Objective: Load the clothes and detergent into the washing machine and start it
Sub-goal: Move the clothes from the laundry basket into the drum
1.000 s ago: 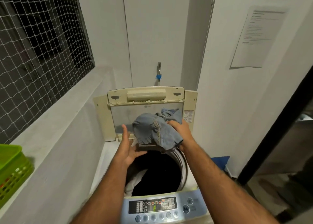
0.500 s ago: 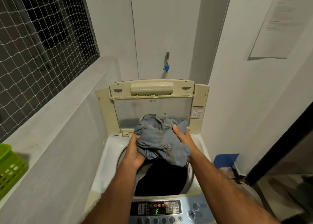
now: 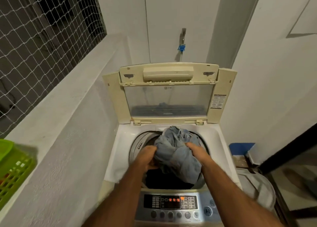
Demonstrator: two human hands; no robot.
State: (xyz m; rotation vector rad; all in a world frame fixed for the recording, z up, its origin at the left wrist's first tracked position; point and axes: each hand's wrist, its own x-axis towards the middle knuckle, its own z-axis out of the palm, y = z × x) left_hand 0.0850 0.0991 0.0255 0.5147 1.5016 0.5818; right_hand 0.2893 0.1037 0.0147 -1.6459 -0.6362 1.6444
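Note:
A top-loading washing machine [image 3: 120, 151] stands in front of me with its cream lid [image 3: 169, 93] folded up against the wall. Both hands hold a bunched blue-grey garment [image 3: 176, 153] over the open drum [image 3: 139, 144]. My left hand [image 3: 147, 158] grips its left side and my right hand [image 3: 197, 151] grips its right side. Dark clothing lies in the drum [image 3: 169, 179] below the garment. The control panel [image 3: 171, 202] at the near edge shows lit red digits. No detergent is visible.
A white ledge [image 3: 56, 110] runs along the left wall under a netted window [image 3: 42, 34]. A green plastic basket [image 3: 12, 172] sits on the ledge at the left. A tap with a blue fitting [image 3: 181, 45] is on the wall behind the machine. A grey bucket [image 3: 257, 189] stands at the right.
The garment has come down from in front of the lid to the mouth of the drum. My left hand, open a second ago, now grips it too. The view has tilted downward.

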